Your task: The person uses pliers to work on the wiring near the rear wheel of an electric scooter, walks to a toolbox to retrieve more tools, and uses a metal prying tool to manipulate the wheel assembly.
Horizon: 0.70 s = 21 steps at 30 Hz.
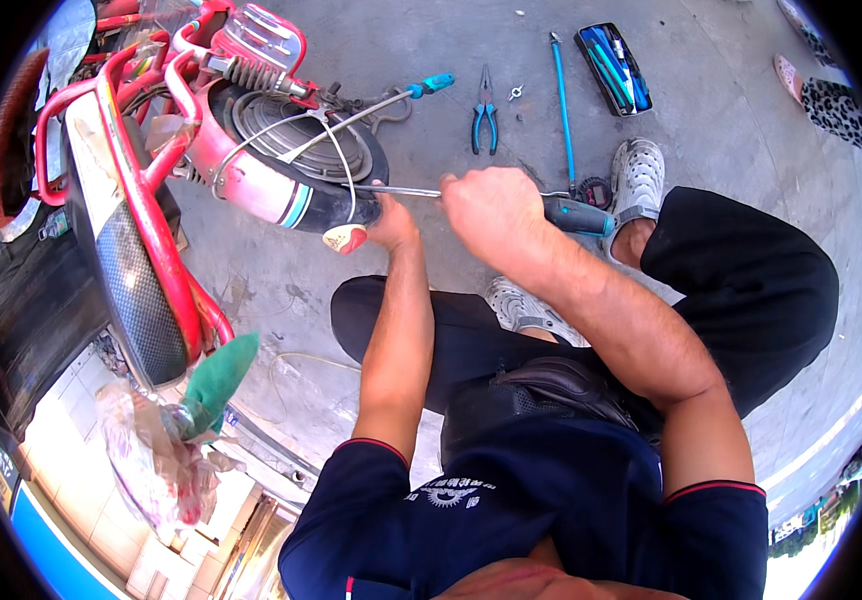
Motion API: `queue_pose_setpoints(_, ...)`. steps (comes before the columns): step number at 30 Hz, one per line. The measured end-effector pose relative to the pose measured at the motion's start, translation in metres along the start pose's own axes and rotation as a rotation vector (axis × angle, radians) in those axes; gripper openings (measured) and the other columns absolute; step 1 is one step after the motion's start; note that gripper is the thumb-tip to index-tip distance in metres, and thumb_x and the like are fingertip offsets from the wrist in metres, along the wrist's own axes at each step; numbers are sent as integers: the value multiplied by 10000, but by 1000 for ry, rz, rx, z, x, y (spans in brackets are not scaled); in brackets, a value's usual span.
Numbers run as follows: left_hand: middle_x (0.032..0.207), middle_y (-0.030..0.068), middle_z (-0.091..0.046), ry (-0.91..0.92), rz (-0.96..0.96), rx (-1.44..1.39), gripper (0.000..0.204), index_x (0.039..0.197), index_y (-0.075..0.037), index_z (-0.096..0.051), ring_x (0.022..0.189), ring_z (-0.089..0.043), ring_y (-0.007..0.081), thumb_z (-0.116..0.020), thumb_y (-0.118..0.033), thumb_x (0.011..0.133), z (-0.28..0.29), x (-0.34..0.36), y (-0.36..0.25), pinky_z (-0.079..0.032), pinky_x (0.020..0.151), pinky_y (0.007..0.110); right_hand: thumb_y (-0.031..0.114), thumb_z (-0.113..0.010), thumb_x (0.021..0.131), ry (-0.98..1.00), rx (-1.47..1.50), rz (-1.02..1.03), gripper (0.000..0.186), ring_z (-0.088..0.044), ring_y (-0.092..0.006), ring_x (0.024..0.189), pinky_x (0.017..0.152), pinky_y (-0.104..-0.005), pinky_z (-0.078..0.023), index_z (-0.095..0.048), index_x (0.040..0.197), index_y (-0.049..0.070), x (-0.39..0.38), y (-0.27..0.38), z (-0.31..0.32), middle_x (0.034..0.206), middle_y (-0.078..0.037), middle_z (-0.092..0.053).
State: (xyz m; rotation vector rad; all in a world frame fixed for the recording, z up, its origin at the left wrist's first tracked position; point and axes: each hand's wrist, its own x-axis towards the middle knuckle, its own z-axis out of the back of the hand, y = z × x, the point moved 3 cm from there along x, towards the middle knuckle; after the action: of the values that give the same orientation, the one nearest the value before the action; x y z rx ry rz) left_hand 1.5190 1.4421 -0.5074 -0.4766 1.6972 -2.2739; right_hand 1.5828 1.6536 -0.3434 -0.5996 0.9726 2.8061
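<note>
My right hand [496, 210] is closed around a long metal tire lever [416, 191]; a teal and black handle [579, 216] shows past its far side. The lever's tip reaches the black tire [336, 205] of a red scooter's wheel. At that end of the wheel, my left hand [393, 222] grips the tire's edge, with some fingers hidden behind it. A second lever with a teal handle [433, 85] is stuck in across the wheel, beside the grey hub [296, 135]. A pale cord or thin band [351, 165] loops over the tire, and a pinkish mudguard [246, 180] covers part of it.
Blue-handled pliers [485, 118], a small metal part [516, 93], a teal rod [563, 115] and a round black gauge [594, 191] lie on the concrete near a black tool box [613, 70]. A plastic bag [156, 455] hangs lower left. Another person's foot [789, 78] is upper right.
</note>
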Motion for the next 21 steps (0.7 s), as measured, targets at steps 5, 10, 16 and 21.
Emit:
queue_pose_setpoints(5,1226,171,-645,-17,-31,-94,441,1192,98,-581,1020,-632,223,-789,-17,821,0,4,9,-509,913,375,110,-572,853,-195,-189,79,132,-724,-292,727,601,-393,-579,-609,947,25,-5,-2,-5,808,-138,-698)
queue_pose_setpoints(10,1134,175,-678,-20,35,7,409,1140,100,-605,962,-655,235,-793,-112,845,-4,-4,-18,-516,869,374,142,-577,855,-125,-397,439,117,-722,-291,688,554,-412,-569,-588,937,59,56,-50,22,769,-130,-692)
queue_pose_setpoints(16,1059,167,-704,7,-57,73,358,1067,97,-644,902,-666,235,-796,-146,853,1,-1,-12,-520,823,370,161,-584,858,-219,-518,546,115,-712,-292,653,540,-410,-563,-583,936,76,112,-73,24,737,-102,-685)
queue_pose_setpoints(21,1049,164,-705,37,-80,88,367,1060,104,-642,879,-658,234,-797,-159,856,2,-1,-17,-518,813,372,162,-577,867,-278,-520,543,147,-713,-299,669,566,-421,-567,-598,987,80,140,-80,20,769,-107,-697)
